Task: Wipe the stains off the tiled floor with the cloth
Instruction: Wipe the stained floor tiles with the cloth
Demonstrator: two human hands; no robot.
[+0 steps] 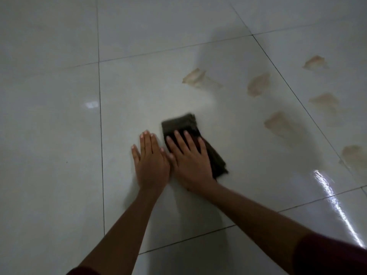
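A dark folded cloth [181, 124] lies flat on the glossy pale tiled floor [59, 126]. My right hand [189, 159] presses down on the cloth with fingers spread. My left hand [151, 161] lies flat on the bare tile just left of the cloth, fingers together, holding nothing. Several brown stains mark the floor to the right and beyond the cloth: one [196, 78] ahead, one [258, 84] further right, one [278, 123] right of the cloth, others [315, 62] near the right edge.
Dark grout lines [100, 116] divide the large tiles. A bright light reflection [333, 199] streaks the wet-looking floor at the lower right. Dark red sleeves show at the bottom edge.
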